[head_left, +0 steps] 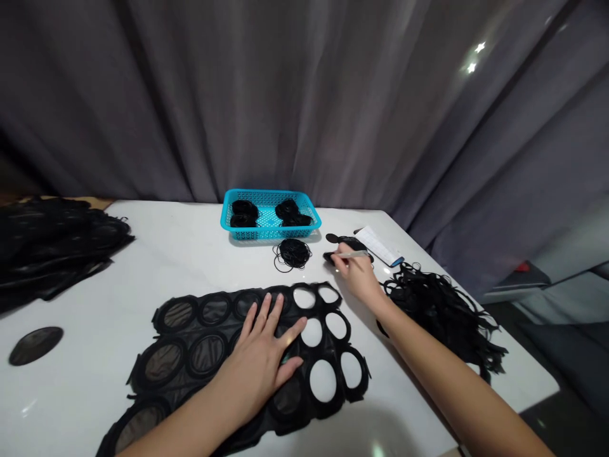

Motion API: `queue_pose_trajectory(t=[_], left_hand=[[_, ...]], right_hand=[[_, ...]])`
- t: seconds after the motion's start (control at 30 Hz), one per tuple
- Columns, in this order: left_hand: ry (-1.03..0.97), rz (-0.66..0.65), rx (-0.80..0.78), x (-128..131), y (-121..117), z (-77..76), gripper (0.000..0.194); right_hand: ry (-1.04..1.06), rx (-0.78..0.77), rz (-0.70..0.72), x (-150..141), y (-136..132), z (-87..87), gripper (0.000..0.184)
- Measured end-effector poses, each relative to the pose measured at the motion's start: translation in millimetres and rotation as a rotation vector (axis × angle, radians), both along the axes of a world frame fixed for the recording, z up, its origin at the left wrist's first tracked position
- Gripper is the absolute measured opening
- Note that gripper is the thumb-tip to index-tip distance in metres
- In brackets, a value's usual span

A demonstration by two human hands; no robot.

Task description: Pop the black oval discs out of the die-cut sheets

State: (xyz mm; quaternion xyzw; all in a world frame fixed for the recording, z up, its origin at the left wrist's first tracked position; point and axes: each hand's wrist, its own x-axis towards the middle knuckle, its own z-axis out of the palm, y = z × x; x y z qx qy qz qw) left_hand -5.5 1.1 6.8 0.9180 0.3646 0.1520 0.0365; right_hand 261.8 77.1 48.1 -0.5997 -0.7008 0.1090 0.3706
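My left hand (264, 349) lies flat with its fingers spread on a black sheet of joined round rings (223, 368). Mesh fills most of the sheet's circles, while the two columns at its right end are cut through and show white tabletop. Beyond the sheet's right corner, my right hand (356, 276) is closed around a slim pale pen-like tool (353, 254); its exact kind cannot be made out. Under and beside these fingers are small dark pieces (354, 242), partly hidden by the hand. A loose dark mesh disc (332, 238) sits just behind them.
A turquoise basket (271, 233) holding black bundles stands at the back, with a tangle of black loops (294, 254) before it. Black scraps (438, 317) are heaped on the right, near a white paper packet (379, 245). Leftward are a black pile (52, 247) and a mesh disc (36, 346).
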Motion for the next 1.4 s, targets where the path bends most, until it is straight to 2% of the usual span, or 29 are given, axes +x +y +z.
queue_pose_trajectory(t=[0.1, 0.2, 0.3, 0.37, 0.47, 0.63, 0.77, 1.03, 1.17, 1.23, 1.33, 1.37, 1.4], left_hand=[[0.002, -0.029, 0.023, -16, 0, 3.4, 0.065], [-0.014, -0.037, 0.064, -35, -1, 5.2, 0.064], [-0.018, -0.043, 0.074, -46, -3, 4.3, 0.058], [-0.035, -0.039, 0.065, -47, -3, 2.5, 0.058], [-0.056, -0.029, 0.055, -45, -4, -0.7, 0.058], [-0.013, -0.02, 0.054, -45, -5, -4.3, 0.062], [-0.02, -0.012, 0.054, -45, -6, -6.0, 0.063], [-0.011, -0.007, 0.056, -44, -6, -8.8, 0.066], [0.0, -0.013, 0.06, -45, -6, -5.9, 0.066], [0.009, -0.024, 0.062, -45, -6, -4.0, 0.065], [0.014, -0.024, 0.067, -45, -5, -2.8, 0.064], [0.01, -0.019, 0.07, -45, -4, -2.5, 0.064], [0.005, -0.017, 0.069, -45, -4, -2.0, 0.063]], right_hand=[[0.017, 0.018, -0.018, 1, 10, 15.1, 0.023], [0.028, -0.052, 0.172, -30, 1, 18.5, 0.021], [0.027, -0.159, 0.379, -68, -14, 10.5, 0.018], [0.046, -0.221, 0.47, -83, -21, 4.0, 0.016], [0.092, -0.282, 0.537, -87, -23, -1.7, 0.014], [0.166, -0.372, 0.56, -80, -21, -1.6, 0.014], [0.168, -0.388, 0.584, -82, -22, -1.0, 0.018], [0.109, -0.37, 0.598, -83, -24, 2.7, 0.016], [-0.067, -0.211, 0.602, -93, -42, -3.4, 0.011], [-0.168, -0.115, 0.59, -96, -43, -9.2, 0.014], [-0.129, -0.009, 0.349, -84, -22, -11.6, 0.019], [-0.078, 0.018, 0.222, -76, -13, -9.2, 0.021], [-0.054, 0.032, 0.156, -67, -5, -5.2, 0.022]])
